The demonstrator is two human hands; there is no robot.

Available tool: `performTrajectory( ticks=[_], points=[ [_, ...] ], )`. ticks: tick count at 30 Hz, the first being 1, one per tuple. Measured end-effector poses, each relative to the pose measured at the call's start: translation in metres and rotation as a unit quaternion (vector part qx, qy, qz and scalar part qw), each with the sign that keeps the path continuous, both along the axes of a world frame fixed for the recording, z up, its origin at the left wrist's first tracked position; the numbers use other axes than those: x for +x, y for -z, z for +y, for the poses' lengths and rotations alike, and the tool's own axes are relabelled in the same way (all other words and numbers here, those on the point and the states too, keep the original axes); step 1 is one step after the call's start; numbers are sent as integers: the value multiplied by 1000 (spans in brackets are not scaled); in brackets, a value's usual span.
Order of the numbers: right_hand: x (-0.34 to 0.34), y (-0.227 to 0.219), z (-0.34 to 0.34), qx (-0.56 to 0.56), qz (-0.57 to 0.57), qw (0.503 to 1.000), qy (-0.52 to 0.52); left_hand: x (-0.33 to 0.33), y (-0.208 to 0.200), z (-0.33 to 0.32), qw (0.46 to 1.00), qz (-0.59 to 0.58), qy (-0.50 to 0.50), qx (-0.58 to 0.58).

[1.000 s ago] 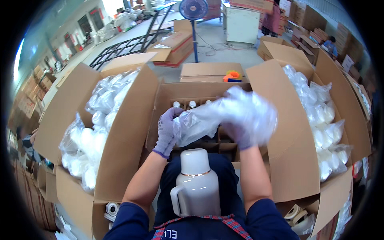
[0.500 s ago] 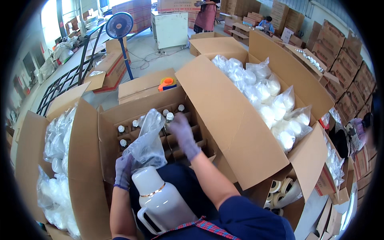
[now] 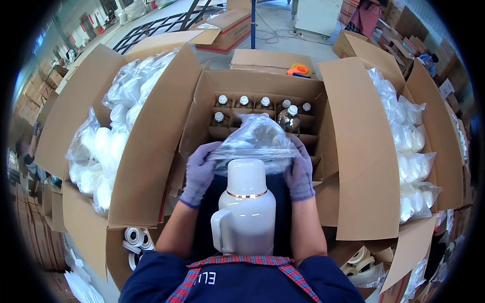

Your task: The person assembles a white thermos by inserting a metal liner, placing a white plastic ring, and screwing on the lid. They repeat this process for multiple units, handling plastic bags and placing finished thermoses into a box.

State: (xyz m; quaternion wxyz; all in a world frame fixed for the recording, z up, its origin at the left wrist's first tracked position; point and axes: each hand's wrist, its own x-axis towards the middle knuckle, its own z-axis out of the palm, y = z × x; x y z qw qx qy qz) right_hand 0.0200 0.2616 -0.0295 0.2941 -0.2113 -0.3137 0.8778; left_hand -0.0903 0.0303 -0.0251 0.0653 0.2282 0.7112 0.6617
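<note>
A clear plastic bag point(image 3: 255, 136) is stretched between my hands. My left hand point(image 3: 200, 171), in a light purple glove, is closed on one end of its edge. My right hand point(image 3: 301, 169), gloved alike, grips the other end. Just below the bag, a glossy white vacuum flask point(image 3: 247, 217) with a gold band and a side handle stands against my lap. Beyond the bag is a cardboard box point(image 3: 326, 136) with dividers, holding several silvery glass liners with white caps. One liner point(image 3: 288, 119) sits higher than the others, near my right hand.
Open cartons of bagged white parts flank me, the left carton point(image 3: 146, 146) and the right carton point(image 3: 358, 151). An orange tape dispenser point(image 3: 299, 69) lies on a cardboard flap behind the divided box. White rings lie low on both sides. A person point(image 3: 366, 17) stands at the far right.
My right hand has come back from the bottles to the bag's edge. The bag is now spread between both hands above the flask. My view has turned left.
</note>
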Motion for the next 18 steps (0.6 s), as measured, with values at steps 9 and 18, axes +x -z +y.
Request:
performTrajectory(
  ticks=[9, 18],
  points=[
    [66, -4, -41, 552, -105, 823, -79, 101, -51, -71, 915, 403, 35, -1],
    [202, 33, -34, 646, -135, 641, -392, 172, 65, -138, 898, 337, 245, -144]
  ],
)
